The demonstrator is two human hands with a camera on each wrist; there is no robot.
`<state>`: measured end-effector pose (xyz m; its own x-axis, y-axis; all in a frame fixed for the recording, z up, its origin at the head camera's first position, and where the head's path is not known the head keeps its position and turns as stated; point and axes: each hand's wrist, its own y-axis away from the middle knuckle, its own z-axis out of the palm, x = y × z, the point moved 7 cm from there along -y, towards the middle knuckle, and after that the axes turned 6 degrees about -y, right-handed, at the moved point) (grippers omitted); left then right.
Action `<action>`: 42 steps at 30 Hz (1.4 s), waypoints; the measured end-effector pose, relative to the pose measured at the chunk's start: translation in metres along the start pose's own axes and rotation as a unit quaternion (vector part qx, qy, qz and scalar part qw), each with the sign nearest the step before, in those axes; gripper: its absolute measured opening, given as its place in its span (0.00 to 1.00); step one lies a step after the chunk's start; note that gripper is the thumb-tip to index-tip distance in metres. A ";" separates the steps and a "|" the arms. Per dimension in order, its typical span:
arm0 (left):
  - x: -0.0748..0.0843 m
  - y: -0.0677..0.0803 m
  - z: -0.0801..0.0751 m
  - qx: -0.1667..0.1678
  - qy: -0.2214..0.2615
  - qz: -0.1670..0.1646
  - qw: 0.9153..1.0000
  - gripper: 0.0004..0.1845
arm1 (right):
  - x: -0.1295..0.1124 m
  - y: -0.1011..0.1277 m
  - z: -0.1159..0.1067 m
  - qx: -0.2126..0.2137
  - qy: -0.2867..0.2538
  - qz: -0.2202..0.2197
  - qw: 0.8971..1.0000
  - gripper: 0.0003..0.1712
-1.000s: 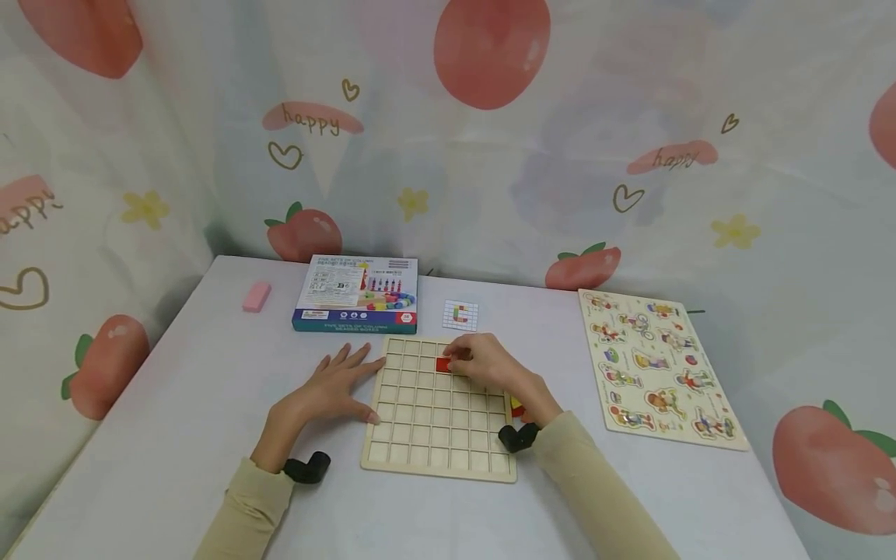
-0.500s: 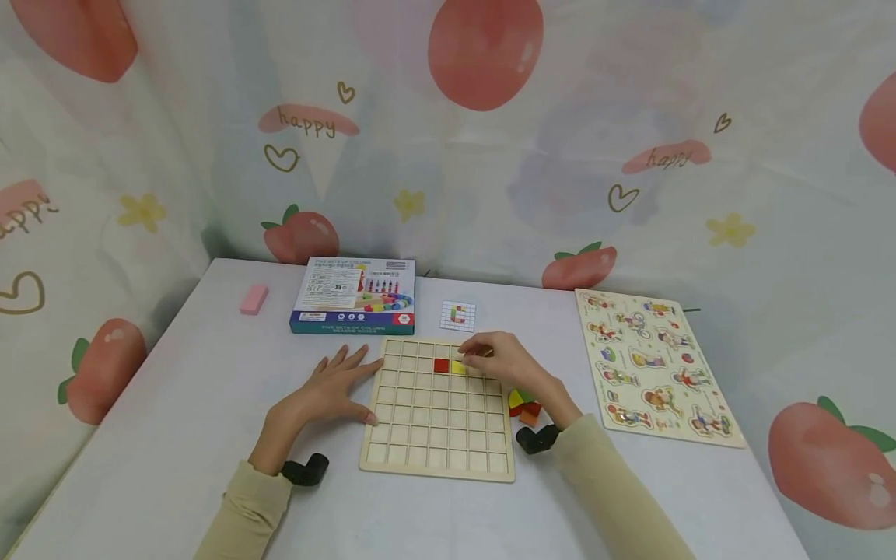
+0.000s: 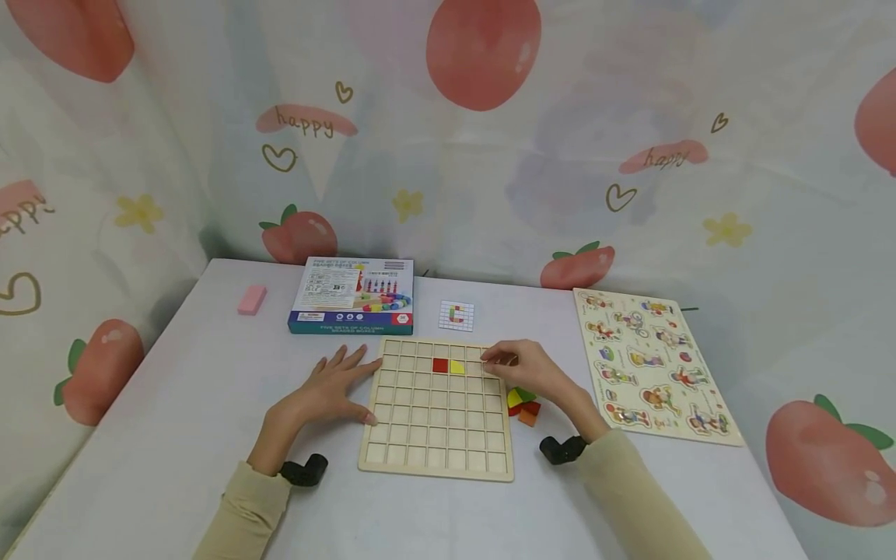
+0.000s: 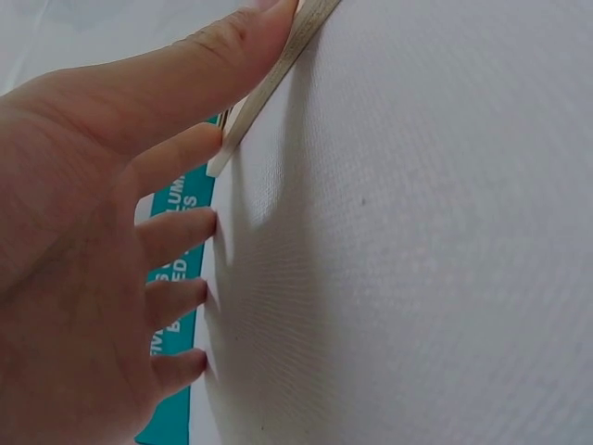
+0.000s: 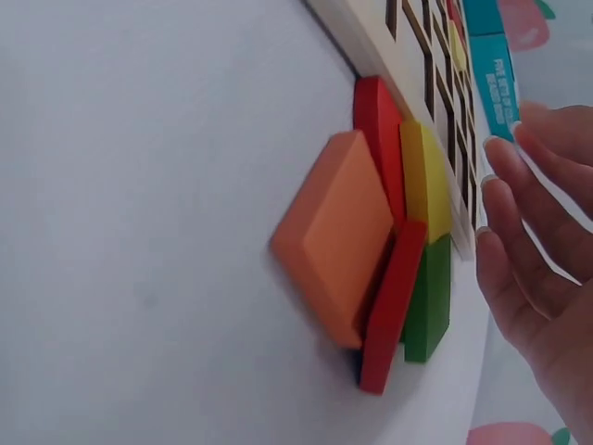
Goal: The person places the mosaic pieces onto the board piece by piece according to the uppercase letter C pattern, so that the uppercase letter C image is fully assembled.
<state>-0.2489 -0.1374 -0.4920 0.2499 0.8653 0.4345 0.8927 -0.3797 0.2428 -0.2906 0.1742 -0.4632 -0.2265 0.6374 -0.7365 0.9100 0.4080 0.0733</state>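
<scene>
A wooden grid board [image 3: 437, 435] lies on the table. A red tile [image 3: 440, 365] and a yellow tile [image 3: 457, 366] sit side by side in its second row. My left hand [image 3: 329, 389] rests flat on the table, thumb against the board's left edge [image 4: 269, 83]. My right hand [image 3: 516, 367] hovers at the board's upper right corner with relaxed fingers [image 5: 519, 222] and holds nothing. Just under it lies a small pile of tiles [image 3: 523, 404]: orange [image 5: 338, 232], red [image 5: 380, 120], yellow [image 5: 426, 176] and green [image 5: 431, 297].
A toy box [image 3: 352, 295] and a small pattern card [image 3: 457, 315] lie behind the board. A pink eraser [image 3: 252, 299] sits at the far left. A character puzzle board [image 3: 654, 365] lies to the right. Printed curtains close in the table's back and sides.
My right hand has drawn back to the right off the grid, uncovering a yellow tile beside the red one and the tile pile. The left hand has stayed still.
</scene>
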 end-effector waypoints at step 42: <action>-0.002 0.000 0.001 0.005 -0.006 0.008 1.000 0.54 | 0.036 0.031 -0.010 -0.064 -0.008 0.041 0.997 0.11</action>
<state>-0.2490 -0.1387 -0.4933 0.2676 0.8631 0.4282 0.8927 -0.3893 0.2268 -0.2741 0.2163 -0.4811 -0.1467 0.6627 -0.7344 0.8734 0.4353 0.2185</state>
